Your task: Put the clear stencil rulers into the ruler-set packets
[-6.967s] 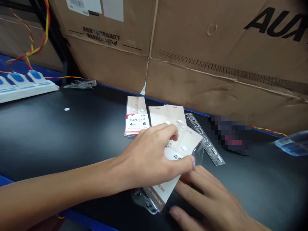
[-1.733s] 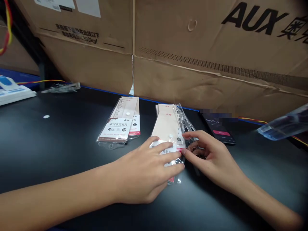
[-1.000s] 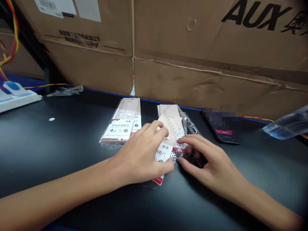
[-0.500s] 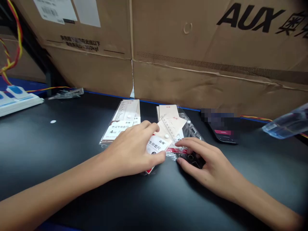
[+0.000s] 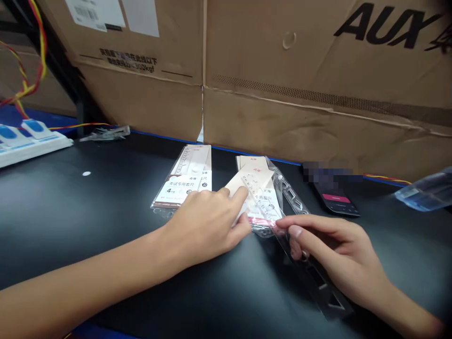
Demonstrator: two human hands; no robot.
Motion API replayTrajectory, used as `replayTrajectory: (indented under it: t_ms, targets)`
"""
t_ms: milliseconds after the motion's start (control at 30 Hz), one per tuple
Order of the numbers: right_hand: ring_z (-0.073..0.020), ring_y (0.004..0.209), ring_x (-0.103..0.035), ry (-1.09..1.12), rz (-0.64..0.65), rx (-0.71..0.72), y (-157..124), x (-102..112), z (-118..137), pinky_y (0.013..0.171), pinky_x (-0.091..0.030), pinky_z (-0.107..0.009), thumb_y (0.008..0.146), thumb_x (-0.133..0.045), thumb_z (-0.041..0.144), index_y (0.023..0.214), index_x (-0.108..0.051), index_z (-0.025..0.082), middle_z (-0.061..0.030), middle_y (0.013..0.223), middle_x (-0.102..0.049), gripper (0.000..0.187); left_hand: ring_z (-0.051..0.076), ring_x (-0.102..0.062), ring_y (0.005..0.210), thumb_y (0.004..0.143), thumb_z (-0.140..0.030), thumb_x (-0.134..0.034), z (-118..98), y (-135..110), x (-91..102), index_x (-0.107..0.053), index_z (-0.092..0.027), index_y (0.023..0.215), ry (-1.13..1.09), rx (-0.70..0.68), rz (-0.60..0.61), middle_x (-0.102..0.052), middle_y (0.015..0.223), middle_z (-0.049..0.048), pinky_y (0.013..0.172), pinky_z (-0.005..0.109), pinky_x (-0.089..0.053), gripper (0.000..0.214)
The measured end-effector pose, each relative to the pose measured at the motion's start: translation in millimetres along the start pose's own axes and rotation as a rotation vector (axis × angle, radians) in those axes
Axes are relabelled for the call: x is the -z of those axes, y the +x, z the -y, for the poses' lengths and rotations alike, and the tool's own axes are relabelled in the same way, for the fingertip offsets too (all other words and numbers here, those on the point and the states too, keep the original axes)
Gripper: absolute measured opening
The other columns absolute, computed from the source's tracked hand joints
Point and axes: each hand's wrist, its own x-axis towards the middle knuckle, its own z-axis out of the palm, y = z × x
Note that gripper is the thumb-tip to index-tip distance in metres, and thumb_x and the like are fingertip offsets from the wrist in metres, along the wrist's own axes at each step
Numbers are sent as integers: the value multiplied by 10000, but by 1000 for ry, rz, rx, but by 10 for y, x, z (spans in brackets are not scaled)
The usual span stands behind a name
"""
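Note:
My left hand (image 5: pixel 208 219) is closed around the lower part of a ruler set packet (image 5: pixel 254 175), which lies tilted over another packet; its fingers cover most of the label. Between the thumb and fingers of my right hand (image 5: pixel 339 249) is a clear plastic ruler (image 5: pixel 319 280) with cut-out shapes, slanting down toward the front right. Its upper end overlaps the packets, so I cannot tell where it stops. Just behind lies another clear cut-out strip (image 5: pixel 291 195). Left of these, beyond my left hand, rests a stack of ruler set packets (image 5: pixel 187 183) with white labels.
A phone (image 5: pixel 332 193) and a clear plastic bottle (image 5: pixel 423 190) are at the right. A power strip (image 5: pixel 35 143) and a small plastic bag (image 5: pixel 109 133) sit at the back left. A large cardboard box (image 5: pixel 247 113) stands behind the black table (image 5: pixel 106 226).
My right hand has closed on the clear ruler and drawn it toward the front right. My left hand now hides the packet label that showed before. The view has shifted slightly.

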Motion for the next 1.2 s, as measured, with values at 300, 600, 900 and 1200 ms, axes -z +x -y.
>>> replayTrajectory:
  t_ms: [300,600,900,1200]
  targets:
    - [-114,370,-572,51,19,47,-172,-41,103,412,-460,-195,929,-599,265,749,-701,216,24,467,-591,213,276,-652,570,963,-320,-374,13,-14,-13,-543,-193,940,73,53,-14,-656,681,40,516,330,-437,212]
    - [-120,538,-626,256,164,-106,-109,-82,81,532,-506,-203,967,-591,346,877,-704,222,1,636,-651,190,261,-653,597,956,-318,-394,-29,-28,-23,-551,-192,938,108,22,-37,-674,747,61,513,318,-435,202]
    - [-120,561,-624,289,208,-241,-64,-103,118,558,-495,-213,952,-606,411,904,-703,202,7,657,-624,235,291,-669,628,963,-313,-375,-49,-25,-12,-551,-198,950,114,24,-19,-676,774,60,493,343,-453,211]
    - [-126,736,-626,328,129,-208,-9,-132,58,701,-536,-233,929,-657,377,1177,-657,255,-22,937,-666,276,268,-676,628,954,-327,-392,-78,-53,23,-549,-202,941,28,15,-1,-687,764,52,536,329,-453,201]
